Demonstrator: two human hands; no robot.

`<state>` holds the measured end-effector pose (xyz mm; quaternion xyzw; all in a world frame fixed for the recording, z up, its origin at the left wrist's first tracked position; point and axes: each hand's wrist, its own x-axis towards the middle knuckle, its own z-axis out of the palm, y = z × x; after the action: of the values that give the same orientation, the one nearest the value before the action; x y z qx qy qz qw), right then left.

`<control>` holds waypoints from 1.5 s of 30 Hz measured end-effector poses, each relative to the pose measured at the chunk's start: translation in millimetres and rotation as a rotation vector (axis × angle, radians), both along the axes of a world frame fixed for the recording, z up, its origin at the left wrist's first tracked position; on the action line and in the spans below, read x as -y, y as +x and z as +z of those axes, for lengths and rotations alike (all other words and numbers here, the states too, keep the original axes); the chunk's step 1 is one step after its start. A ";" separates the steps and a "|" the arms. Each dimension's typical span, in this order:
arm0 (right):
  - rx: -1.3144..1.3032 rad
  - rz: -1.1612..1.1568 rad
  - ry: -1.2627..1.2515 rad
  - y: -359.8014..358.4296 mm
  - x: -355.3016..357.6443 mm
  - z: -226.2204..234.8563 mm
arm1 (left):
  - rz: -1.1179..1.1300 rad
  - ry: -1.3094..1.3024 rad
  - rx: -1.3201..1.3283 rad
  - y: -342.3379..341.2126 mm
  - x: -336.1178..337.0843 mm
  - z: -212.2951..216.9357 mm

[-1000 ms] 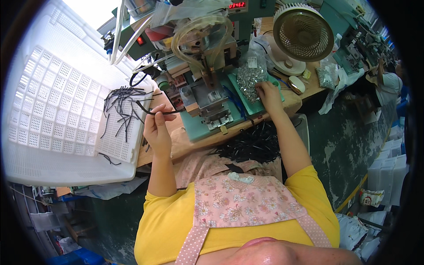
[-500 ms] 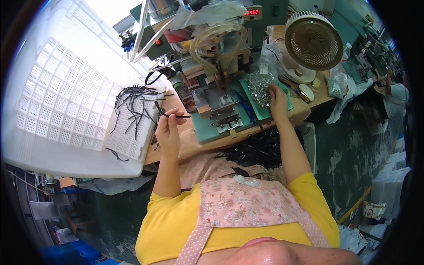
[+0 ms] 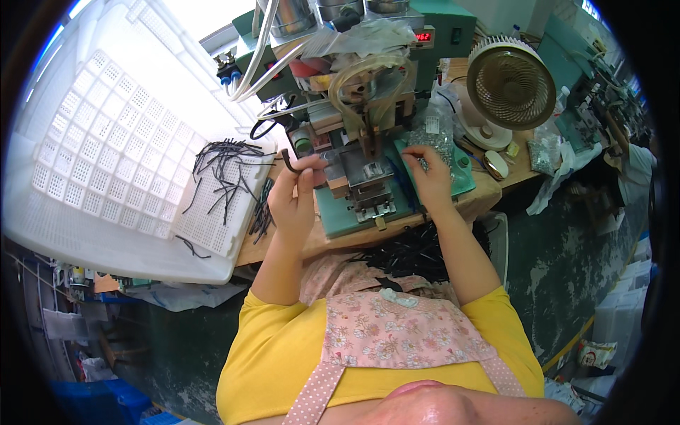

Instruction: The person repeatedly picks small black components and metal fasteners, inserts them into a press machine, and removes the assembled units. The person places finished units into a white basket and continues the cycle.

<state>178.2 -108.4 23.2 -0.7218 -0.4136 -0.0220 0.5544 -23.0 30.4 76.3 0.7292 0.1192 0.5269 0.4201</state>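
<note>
Black plastic strips lie heaped in the lap (image 3: 418,251), against a pink floral apron (image 3: 404,333) worn over a yellow shirt. Up at the bench edge, the left hand (image 3: 296,198) pinches a bent black strip (image 3: 289,161) between thumb and fingertips, holding it just left of the small metal press machine (image 3: 365,159). The right hand (image 3: 428,177) rests on the green base plate (image 3: 354,212), its fingers curled together toward the press's metal block; what they grip, I cannot tell. More loose black strips (image 3: 227,173) lie scattered on the white perforated plastic tray (image 3: 106,163) at left. Beyond, a round desk fan (image 3: 510,81) stands.
</note>
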 end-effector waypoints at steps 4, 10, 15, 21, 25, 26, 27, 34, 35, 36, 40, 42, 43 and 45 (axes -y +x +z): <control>0.036 0.088 -0.017 -28.3 -15.1 18.4 | -0.021 -0.146 0.003 13.3 -1.6 13.2; -0.282 0.182 0.136 -35.6 -28.9 15.0 | 0.013 -0.125 -0.014 13.6 -0.2 5.0; 0.180 0.054 0.006 -23.8 -23.6 16.0 | -0.099 0.576 -0.019 34.7 34.6 -23.4; 0.173 -0.226 0.259 48.2 18.0 -13.4 | -0.054 0.757 -0.017 53.1 34.9 -49.2; 0.220 -0.254 -0.251 70.2 31.5 -52.7 | -0.042 0.799 0.039 56.5 31.6 -55.1; 0.204 -0.261 -0.434 69.7 29.4 -58.2 | -0.024 0.793 0.004 56.0 32.2 -55.2; 0.432 -0.206 -0.371 64.6 27.8 -63.7 | -0.034 0.784 0.041 55.8 33.5 -54.7; 0.730 -0.169 -0.357 57.3 12.1 -63.2 | -0.018 0.740 -0.051 45.0 38.2 -55.3; 0.713 -0.171 -0.353 59.4 13.5 -63.8 | -0.006 0.740 -0.125 41.5 38.0 -60.3; 0.703 -0.188 -0.333 61.4 15.5 -65.2 | 0.037 0.706 -0.095 35.9 36.6 -67.2; 0.621 -0.239 -0.281 62.9 20.5 -72.7 | 0.343 0.622 -0.110 -0.2 -6.4 -103.3; 0.639 -0.255 -0.274 60.2 21.1 -74.7 | 0.473 0.602 -0.324 -12.3 -29.3 -121.7; 0.640 -0.264 -0.308 58.8 20.7 -75.2 | 0.493 0.707 -0.434 -13.2 -38.9 -128.8; 0.701 -0.284 -0.336 57.9 21.5 -74.8 | 0.546 0.926 -0.639 -12.1 -57.9 -135.1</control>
<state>236.1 -130.0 -51.5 -0.8010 -0.4716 -0.2748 0.2459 -35.2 88.3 -58.7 0.9004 0.1803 0.3680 -0.1459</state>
